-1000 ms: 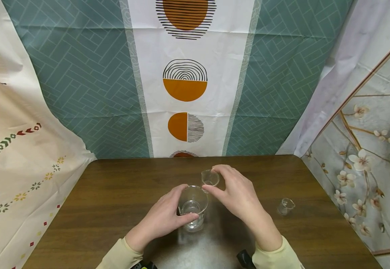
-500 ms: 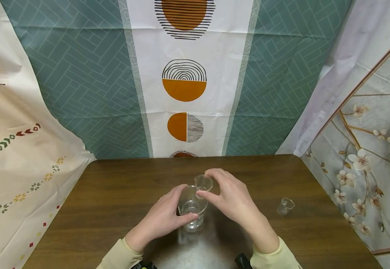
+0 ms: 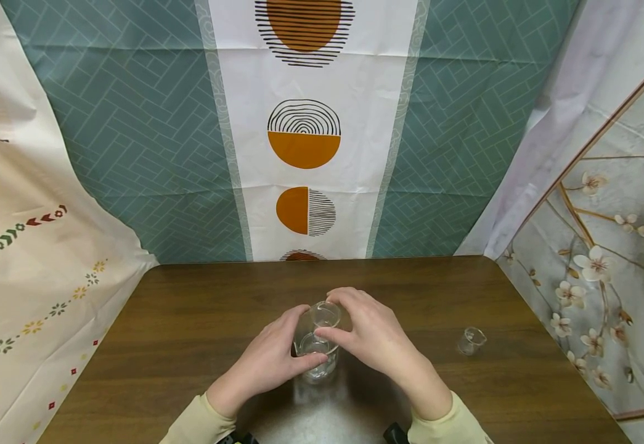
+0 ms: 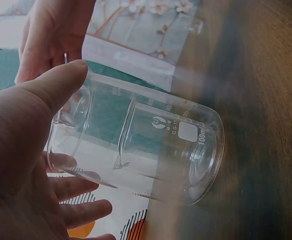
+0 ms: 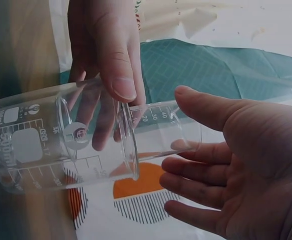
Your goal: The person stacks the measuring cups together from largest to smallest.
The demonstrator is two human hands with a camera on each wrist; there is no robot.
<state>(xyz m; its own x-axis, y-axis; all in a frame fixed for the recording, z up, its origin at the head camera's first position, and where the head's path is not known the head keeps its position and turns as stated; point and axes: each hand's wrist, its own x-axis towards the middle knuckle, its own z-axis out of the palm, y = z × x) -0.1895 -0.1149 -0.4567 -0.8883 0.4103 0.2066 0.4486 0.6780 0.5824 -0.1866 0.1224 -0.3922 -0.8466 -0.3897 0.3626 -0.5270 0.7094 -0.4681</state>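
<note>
My left hand (image 3: 266, 361) grips a large clear glass beaker (image 5: 41, 172) near its rim, thumb on one side and fingers on the other. The beaker stands upright on the table. Inside it sits a medium beaker (image 4: 158, 145) marked 100ml. With thumb and fingertips, my right hand (image 3: 377, 336) holds a small graduated glass beaker (image 3: 326, 314) by its upper part. In the right wrist view the lower end of this small beaker is within the large beaker's mouth, above the medium one.
A tiny glass beaker (image 3: 471, 341) stands apart on the brown wooden table (image 3: 199, 320), right of my right hand. Patterned cloths hang behind the table (image 3: 444, 154) and along both sides.
My right hand has moved left and down, bringing the small beaker from beside the large beaker's rim to its mouth. My left hand keeps its place on the large beaker.
</note>
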